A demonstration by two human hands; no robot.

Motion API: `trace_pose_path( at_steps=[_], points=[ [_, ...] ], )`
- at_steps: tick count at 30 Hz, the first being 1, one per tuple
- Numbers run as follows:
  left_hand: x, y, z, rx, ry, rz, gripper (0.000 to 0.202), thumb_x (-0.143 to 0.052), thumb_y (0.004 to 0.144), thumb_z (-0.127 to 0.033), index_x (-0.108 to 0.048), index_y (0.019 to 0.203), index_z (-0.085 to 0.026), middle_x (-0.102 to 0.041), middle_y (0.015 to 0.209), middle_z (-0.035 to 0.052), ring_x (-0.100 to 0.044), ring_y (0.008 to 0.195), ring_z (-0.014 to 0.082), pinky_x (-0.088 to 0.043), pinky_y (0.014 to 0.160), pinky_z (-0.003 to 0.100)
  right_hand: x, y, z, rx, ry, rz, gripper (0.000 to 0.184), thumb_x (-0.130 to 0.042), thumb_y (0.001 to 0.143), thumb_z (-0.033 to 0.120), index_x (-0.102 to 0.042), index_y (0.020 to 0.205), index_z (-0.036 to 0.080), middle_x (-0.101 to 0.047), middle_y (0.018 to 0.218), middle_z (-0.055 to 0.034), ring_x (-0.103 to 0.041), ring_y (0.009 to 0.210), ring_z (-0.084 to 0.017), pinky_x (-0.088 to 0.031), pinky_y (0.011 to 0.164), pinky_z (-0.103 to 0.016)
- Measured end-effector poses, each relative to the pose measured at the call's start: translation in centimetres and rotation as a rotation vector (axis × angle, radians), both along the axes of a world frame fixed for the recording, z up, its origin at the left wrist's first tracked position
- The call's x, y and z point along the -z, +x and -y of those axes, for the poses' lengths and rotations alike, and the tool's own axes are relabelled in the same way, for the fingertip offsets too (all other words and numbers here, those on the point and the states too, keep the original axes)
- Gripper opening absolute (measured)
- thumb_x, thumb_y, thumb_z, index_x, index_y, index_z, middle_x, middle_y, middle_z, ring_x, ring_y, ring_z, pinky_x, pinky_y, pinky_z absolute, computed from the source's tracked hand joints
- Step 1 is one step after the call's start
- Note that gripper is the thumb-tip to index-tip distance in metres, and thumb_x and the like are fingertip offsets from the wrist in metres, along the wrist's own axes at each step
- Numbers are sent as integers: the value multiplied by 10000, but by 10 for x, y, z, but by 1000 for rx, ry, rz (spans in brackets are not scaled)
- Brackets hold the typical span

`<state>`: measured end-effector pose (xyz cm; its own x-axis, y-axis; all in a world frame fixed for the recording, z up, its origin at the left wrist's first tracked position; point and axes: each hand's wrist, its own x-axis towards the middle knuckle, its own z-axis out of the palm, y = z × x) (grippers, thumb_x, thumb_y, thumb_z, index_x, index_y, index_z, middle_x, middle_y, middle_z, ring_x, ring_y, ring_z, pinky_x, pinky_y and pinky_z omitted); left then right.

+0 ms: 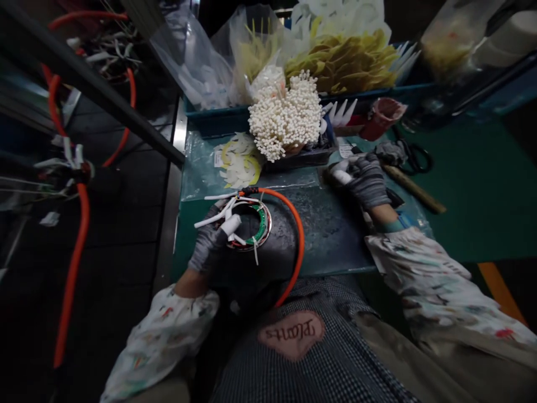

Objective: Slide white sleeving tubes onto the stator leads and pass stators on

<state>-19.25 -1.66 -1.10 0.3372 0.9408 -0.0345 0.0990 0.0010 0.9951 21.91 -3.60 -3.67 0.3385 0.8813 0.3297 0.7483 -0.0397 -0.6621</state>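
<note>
My left hand (207, 243), in a grey knit glove, grips a white plastic piece (230, 225) with thin white strips fanning out from it. Just behind that hand lies a ring of coiled green and red wire (263, 226), and an orange tube (298, 238) arcs over the dark round form beside it. My right hand (363, 180), gloved the same, pinches a small white stem piece (342, 177) at the far side of the mat. A bundle of white bead-tipped stems (285, 118) stands beyond, and its lower end is hidden in a holder.
A blue tray (218, 118) holds yellow petals (339, 64) in plastic bags. White and yellow cut pieces (239, 163) lie on a clear plastic sheet. Black-handled scissors (414, 158), a wooden-handled tool (413, 188) and a red cup (381, 117) sit right. Orange tubing (71, 240) hangs left.
</note>
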Motion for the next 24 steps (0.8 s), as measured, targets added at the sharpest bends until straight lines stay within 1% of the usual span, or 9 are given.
trace_pose_path(
  at_steps=[3, 5, 7, 9, 13, 17, 20, 22, 24],
  points=[
    [2, 0, -6, 28, 69, -66, 504, -760, 947, -414, -688, 1413, -237, -744, 1407, 134, -741, 1260, 329, -642, 1066, 492, -31, -22, 20, 47, 54, -1, 224, -744, 915, 390, -578, 887, 243, -702, 1017, -184, -662, 1030, -330, -502, 1068, -612],
    [4, -2, -12, 44, 159, -126, 483, -747, 945, -401, -697, 1394, -230, -756, 1384, 144, -752, 1235, 326, -648, 1044, 489, -49, -48, 43, -38, 48, -24, 210, -706, 952, 425, -588, 915, 256, -711, 949, -151, -685, 915, -311, -571, 952, -572],
    [7, -3, -20, 65, 233, -175, 478, -730, 935, -393, -701, 1381, -224, -763, 1374, 145, -753, 1235, 324, -640, 1062, 493, -57, -82, 70, -163, 16, -66, 154, -696, 979, 400, -633, 1015, 264, -746, 994, -122, -728, 896, -289, -626, 855, -493],
    [8, -2, -24, 98, 305, -208, 499, -705, 924, -377, -685, 1396, -216, -751, 1399, 145, -746, 1257, 317, -625, 1093, 485, -53, -119, 95, -360, -58, -162, 177, -690, 1001, 372, -644, 1136, 268, -779, 1009, -90, -769, 876, -272, -663, 791, -451],
    [8, 1, 0, 70, 480, -270, 580, -672, 921, -330, -597, 1483, -210, -706, 1468, 149, -712, 1325, 315, -605, 1132, 487, -24, -173, 132, -413, -126, -195, 260, -719, 1002, 370, -685, 1226, 242, -837, 1038, -90, -825, 891, -311, -705, 770, -498],
    [6, 3, 44, 27, 674, -230, 575, -644, 1006, -388, -498, 1556, -305, -604, 1598, 117, -556, 1517, 321, -461, 1287, 571, -12, -179, 152, -468, -165, -150, 335, -728, 1009, 355, -719, 1331, 266, -840, 1146, -97, -822, 1022, -337, -708, 883, -535],
    [4, 2, 60, 102, 797, -174, 514, -556, 1067, -483, -485, 1564, -370, -657, 1539, 89, -559, 1519, 307, -418, 1309, 610, -20, -173, 154, -536, -54, -95, 370, -723, 1013, 356, -719, 1382, 322, -822, 1225, -80, -806, 1091, -344, -701, 937, -530],
    [4, 0, 63, 120, 832, -233, 540, -567, 1058, -531, -512, 1560, -340, -654, 1541, 116, -537, 1538, 332, -424, 1296, 626, -29, -173, 150, -554, -3, -58, 359, -735, 1004, 369, -732, 1362, 335, -814, 1242, -78, -795, 1120, -358, -693, 961, -539],
    [4, -3, 64, 109, 858, -303, 572, -580, 1050, -554, -522, 1564, -310, -642, 1554, 138, -515, 1553, 352, -430, 1289, 629, -38, -175, 145, -549, -3, -34, 299, -740, 998, 385, -756, 1294, 344, -832, 1141, -65, -810, 1022, -348, -703, 889, -518]
  ],
)
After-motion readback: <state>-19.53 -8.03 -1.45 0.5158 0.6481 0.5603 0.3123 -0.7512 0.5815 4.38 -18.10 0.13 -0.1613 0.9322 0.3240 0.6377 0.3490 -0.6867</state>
